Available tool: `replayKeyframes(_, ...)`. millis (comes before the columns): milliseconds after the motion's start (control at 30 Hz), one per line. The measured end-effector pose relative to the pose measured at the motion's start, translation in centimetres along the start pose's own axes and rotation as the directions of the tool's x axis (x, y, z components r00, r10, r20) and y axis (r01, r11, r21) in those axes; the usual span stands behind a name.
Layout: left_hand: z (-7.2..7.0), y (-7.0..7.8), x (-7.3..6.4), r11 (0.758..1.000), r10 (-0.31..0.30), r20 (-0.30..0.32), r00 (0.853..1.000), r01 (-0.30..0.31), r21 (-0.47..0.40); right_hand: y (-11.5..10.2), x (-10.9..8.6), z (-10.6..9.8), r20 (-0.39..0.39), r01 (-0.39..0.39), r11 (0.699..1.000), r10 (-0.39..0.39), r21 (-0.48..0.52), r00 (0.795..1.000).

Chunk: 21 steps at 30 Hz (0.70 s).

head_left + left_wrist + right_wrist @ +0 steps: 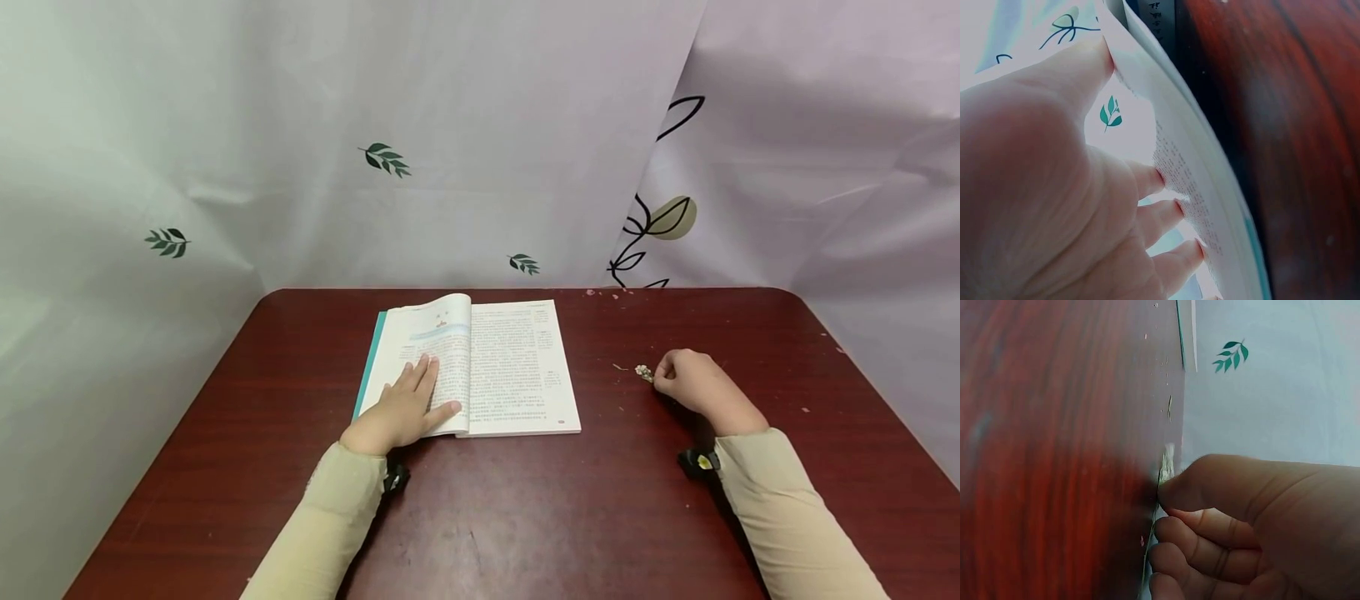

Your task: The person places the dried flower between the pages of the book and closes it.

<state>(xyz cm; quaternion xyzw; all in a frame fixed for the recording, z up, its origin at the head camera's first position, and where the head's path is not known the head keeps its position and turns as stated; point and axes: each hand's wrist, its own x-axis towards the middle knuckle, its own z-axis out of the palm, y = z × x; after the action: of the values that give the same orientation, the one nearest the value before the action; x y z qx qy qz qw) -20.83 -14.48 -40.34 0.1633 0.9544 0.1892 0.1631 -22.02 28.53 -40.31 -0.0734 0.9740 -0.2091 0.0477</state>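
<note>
Book: I see the book (517,367) lying open on the table (525,517).
Left hand: my head view shows the left hand (405,412) resting on the left page, fingers straight and spread.
Right hand: the right hand (693,383) pinches the sprig (643,372) between thumb and forefinger.
Sprig: right of the book, low over the table; contact I can't tell.
Done, I judge: book open, page steadied, sprig in the fingers.
Left, I judge: the sprig's handling is unfinished; it remains off the book.
Writing: rows of small characters, unreadable to me; no brand legible.
</note>
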Motion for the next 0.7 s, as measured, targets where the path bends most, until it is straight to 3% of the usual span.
replayKeyframes(200,-0.08,0.17,-0.12,1.000,-0.008,0.000,1.000,0.008,0.002,0.08,-0.04,0.07,0.010,0.014,1.000,-0.014,0.005,1.000)
replayKeyframes(400,0.02,0.03,-0.07,1.000,-0.014,0.001,1.000,0.014,0.001,0.09,0.14,0.20,-0.077,0.059,0.998,-0.058,0.003,0.995)
replayKeyframes(700,0.00,-0.04,0.07,1.000,-0.005,0.003,1.000,0.005,0.004,0.57,0.32,0.36,-0.173,0.080,0.990,-0.059,0.114,0.983)
